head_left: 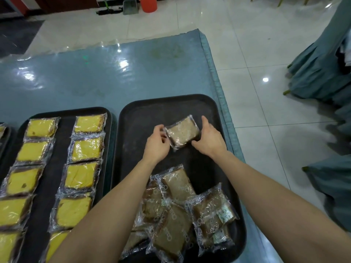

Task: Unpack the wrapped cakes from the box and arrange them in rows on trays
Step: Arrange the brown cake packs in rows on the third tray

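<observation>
A wrapped brown cake lies tilted near the far middle of the right black tray. My left hand pinches its left end with curled fingers. My right hand holds its right side between thumb and fingers. A loose pile of several wrapped brown cakes fills the near half of the same tray, under my forearms. The left black tray carries two rows of wrapped yellow cakes.
Both trays sit on a table with a glossy teal plastic cover; its right edge runs just beside the right tray. A third tray's edge shows at far left. Draped teal cloth stands on the tiled floor to the right.
</observation>
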`<state>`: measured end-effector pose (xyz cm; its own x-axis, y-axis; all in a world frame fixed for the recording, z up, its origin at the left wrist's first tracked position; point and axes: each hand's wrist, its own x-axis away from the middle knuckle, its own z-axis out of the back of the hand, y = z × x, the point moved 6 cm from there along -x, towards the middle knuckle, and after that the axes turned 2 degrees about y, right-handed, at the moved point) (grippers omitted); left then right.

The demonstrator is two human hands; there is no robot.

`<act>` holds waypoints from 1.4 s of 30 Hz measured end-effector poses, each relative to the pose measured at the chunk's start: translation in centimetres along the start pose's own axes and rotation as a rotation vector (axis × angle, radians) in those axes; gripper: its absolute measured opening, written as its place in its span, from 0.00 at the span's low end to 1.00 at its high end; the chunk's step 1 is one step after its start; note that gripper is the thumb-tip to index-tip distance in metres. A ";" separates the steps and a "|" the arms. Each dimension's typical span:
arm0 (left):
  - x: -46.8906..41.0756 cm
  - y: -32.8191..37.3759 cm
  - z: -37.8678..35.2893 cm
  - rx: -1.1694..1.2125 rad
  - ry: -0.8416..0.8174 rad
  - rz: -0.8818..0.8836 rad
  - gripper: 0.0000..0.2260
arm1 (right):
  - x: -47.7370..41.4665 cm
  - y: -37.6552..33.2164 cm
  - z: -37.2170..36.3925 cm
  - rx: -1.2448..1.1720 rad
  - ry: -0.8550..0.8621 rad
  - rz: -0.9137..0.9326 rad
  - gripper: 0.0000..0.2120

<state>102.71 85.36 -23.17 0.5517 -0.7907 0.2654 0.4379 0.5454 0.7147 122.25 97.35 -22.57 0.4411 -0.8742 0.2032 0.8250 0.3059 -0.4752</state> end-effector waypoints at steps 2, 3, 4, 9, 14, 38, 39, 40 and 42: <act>-0.1 0.4 -0.2 -0.028 -0.038 -0.073 0.36 | 0.2 -0.2 -0.3 0.022 0.007 -0.002 0.54; -0.2 0.4 -0.4 -0.097 -0.050 -0.101 0.40 | 0.4 -0.2 -0.4 0.038 0.015 0.001 0.52; -0.2 0.1 -0.7 -0.175 -0.066 -0.121 0.43 | 0.6 -0.1 -0.6 0.058 0.028 0.006 0.49; -1.0 -0.8 -0.6 -0.331 -0.006 -0.162 0.38 | 0.7 -0.2 -0.8 0.172 0.036 0.065 0.34; -3.8 2.3 -1.7 -0.375 0.003 -0.229 0.35 | -1.2 0.4 0.9 0.234 0.121 0.016 0.18; 4.0 -2.9 1.5 -0.224 -0.336 0.079 0.24 | 7.3 -1.9 -3.0 0.084 -0.114 0.017 0.09; 5.3 -3.6 1.4 -0.228 -0.380 0.106 0.25 | 8.5 -2.1 -3.8 0.073 -0.160 0.009 0.08; 6.5 -4.0 1.3 -0.250 -0.429 0.112 0.25 | 9.5 -2.2 -4.3 0.059 -0.192 -0.003 0.08; 8.0 -4.2 0.9 -0.290 -0.505 0.076 0.21 | 11.1 -2.2 -4.7 0.018 -0.229 -0.041 0.12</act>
<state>104.65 76.50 -23.43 0.2139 -0.7420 0.6353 0.6255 0.6036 0.4944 123.62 85.19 -23.30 0.4742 -0.7780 0.4122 0.8490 0.2801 -0.4480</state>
